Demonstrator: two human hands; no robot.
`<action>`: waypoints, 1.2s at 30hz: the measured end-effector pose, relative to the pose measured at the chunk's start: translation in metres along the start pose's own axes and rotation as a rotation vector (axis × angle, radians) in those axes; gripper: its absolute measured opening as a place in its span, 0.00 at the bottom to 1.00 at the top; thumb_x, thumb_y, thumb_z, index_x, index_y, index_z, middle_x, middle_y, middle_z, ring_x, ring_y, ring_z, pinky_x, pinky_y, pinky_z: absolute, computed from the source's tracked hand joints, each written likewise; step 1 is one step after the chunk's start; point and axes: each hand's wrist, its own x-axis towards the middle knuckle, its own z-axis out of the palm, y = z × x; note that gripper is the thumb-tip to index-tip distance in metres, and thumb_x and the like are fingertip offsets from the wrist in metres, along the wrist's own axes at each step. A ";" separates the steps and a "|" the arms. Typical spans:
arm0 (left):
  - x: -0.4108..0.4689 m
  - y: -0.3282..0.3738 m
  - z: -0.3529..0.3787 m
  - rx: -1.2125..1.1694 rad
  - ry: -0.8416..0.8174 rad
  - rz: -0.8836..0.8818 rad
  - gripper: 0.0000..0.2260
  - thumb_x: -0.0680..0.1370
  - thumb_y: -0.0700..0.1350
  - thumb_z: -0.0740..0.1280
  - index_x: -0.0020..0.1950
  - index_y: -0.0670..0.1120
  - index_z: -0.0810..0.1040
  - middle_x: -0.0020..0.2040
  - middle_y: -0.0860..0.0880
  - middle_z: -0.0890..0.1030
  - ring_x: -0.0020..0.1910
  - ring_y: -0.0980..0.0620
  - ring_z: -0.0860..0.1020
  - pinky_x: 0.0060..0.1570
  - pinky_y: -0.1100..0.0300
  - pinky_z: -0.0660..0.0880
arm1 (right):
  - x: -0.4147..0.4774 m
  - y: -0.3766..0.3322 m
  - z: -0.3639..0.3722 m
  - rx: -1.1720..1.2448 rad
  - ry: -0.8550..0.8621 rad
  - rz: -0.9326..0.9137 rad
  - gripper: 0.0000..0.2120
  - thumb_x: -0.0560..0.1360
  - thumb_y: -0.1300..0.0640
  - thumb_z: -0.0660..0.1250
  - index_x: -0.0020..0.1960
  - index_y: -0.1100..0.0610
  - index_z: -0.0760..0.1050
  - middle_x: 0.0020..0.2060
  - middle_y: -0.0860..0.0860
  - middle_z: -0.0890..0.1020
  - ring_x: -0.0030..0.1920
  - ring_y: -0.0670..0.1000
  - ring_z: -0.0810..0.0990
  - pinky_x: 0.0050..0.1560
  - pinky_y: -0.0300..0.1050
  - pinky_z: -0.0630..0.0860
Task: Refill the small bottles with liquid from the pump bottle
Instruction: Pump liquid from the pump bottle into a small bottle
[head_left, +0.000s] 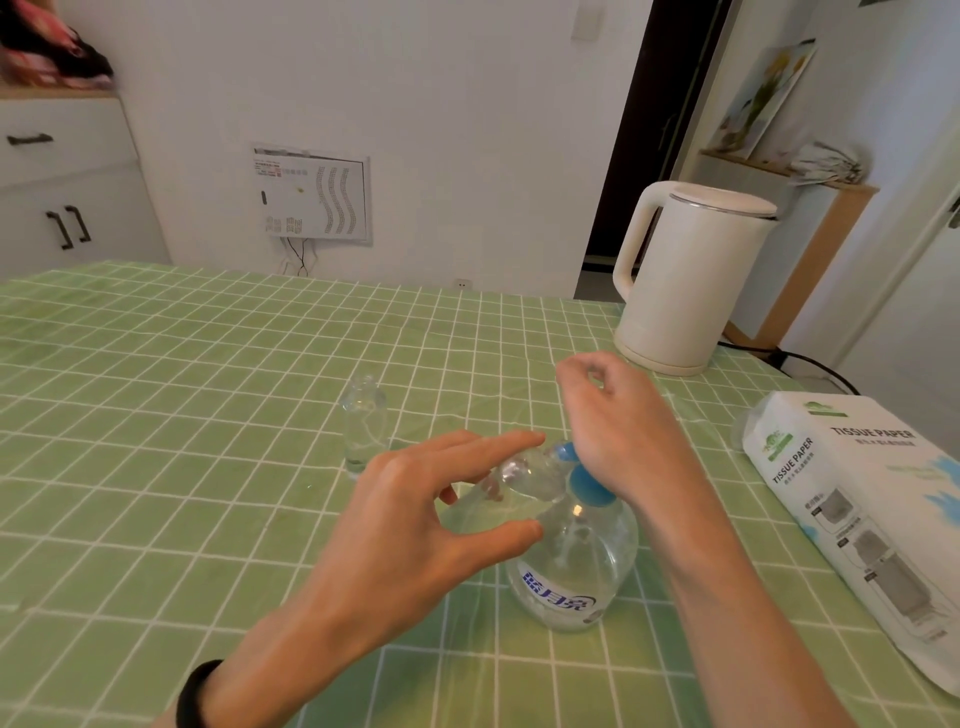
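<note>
Your left hand (410, 525) pinches the tilted small clear bottle (524, 475); your right hand (618, 415) leans on the blue pump head (566, 452), can't tell its grip. If that bottle drifts, you'll spill.

The tissue pack (883, 493), right of the pump bottle (582, 561), reads "TISSUE PAPER" twice, on its top and its side. The pump bottle's label bears blue characters, "蓝月亮".

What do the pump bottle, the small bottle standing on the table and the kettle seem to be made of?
Pump bottle: clear, glossy body with a printed label, probably plastic.
Standing small bottle: transparent and colourless; glass or hard plastic, I cannot tell which.
Kettle: matte white shell, apparently plastic, with a shiny metal-looking rim at the lid.
</note>
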 end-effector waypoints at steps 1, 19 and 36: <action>0.000 0.000 0.000 -0.002 0.003 0.003 0.26 0.71 0.57 0.78 0.70 0.63 0.80 0.51 0.65 0.86 0.51 0.56 0.83 0.45 0.67 0.75 | 0.000 0.000 0.000 0.003 0.009 -0.006 0.21 0.84 0.43 0.56 0.73 0.47 0.74 0.64 0.48 0.80 0.71 0.56 0.74 0.73 0.63 0.70; 0.000 -0.001 0.001 -0.017 -0.003 0.004 0.27 0.71 0.60 0.76 0.70 0.64 0.79 0.51 0.65 0.86 0.51 0.57 0.83 0.45 0.66 0.76 | 0.000 0.002 0.000 0.013 0.009 -0.005 0.20 0.84 0.43 0.56 0.72 0.46 0.74 0.59 0.45 0.80 0.71 0.54 0.74 0.75 0.62 0.68; -0.001 0.000 0.001 0.002 -0.002 -0.013 0.27 0.71 0.56 0.79 0.69 0.64 0.80 0.51 0.64 0.86 0.51 0.57 0.83 0.46 0.68 0.75 | 0.001 0.001 0.001 0.010 -0.005 0.013 0.20 0.85 0.43 0.56 0.72 0.46 0.74 0.65 0.46 0.78 0.73 0.54 0.72 0.75 0.62 0.67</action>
